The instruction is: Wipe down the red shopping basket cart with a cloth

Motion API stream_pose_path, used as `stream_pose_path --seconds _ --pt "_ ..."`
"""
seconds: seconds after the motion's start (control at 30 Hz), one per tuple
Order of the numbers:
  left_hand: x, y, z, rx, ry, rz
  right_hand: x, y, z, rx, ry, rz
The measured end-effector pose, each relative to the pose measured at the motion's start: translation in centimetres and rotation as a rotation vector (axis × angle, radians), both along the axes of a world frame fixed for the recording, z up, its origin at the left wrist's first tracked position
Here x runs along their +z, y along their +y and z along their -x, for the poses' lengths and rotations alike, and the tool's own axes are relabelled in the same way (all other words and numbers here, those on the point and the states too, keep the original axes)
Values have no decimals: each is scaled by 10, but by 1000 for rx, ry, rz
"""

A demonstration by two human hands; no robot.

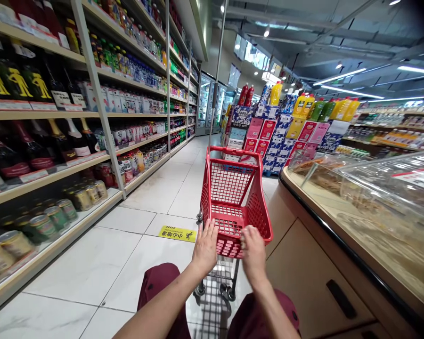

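A red plastic shopping cart [232, 179] stands right in front of me on metal legs with casters. Its basket has lattice walls, and its mesh floor shows. My left hand [205, 245] rests at the basket's near left corner, fingers stretched forward over the rim. At the near right part of the same rim, my right hand [253, 247] has its fingers curled over the edge; part of its grip is hidden. A thin upright pole [217, 70] rises at the cart's left side.
Shelves of bottles and cans [134, 106] line the left. To the right, a curved counter [304, 212] with clear covers stands close beside the cart. Stacked drink cartons [265, 136] are ahead. A yellow floor sticker [177, 233] lies on white tiles [127, 263]; glass-door coolers [205, 101] stand farther back.
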State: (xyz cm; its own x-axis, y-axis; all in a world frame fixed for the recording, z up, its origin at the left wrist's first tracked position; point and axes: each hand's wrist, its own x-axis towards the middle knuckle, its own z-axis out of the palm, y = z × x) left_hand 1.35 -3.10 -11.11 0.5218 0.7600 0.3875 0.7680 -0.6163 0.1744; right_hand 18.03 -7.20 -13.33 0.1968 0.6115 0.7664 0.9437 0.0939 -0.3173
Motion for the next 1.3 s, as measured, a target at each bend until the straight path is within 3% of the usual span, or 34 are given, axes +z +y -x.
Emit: stream_pose_path --seconds 0.07,0.13,0.27,0.33,0.5,0.7,0.83,0.9,1.07,1.23,1.3 --pt "0 0 0 -2 21 0 -2 6 23 107 -59 14" --pt "2 0 2 -17 49 -4 0 6 25 136 -86 45" --pt "6 -4 0 8 86 -11 5 -8 -15 -68 30 71" --pt "6 -9 -6 56 94 -18 3 -11 -19 -104 68 52" --pt "4 -15 -11 41 154 -78 1 -2 10 82 -38 88" --pt "6 -13 -10 32 198 -75 7 -9 -26 -132 96 86" --pt "4 -15 -13 35 195 -88 3 0 5 54 25 94" --pt "3 -14 -13 21 195 -103 3 2 5 92 3 114" --pt "1 -13 -13 17 175 -113 5 -6 -31 -172 95 93" --pt "-2 -13 -15 25 187 -154 4 1 3 44 -14 114" --pt "-2 -12 -14 24 194 -172 8 0 -1 28 -18 137"
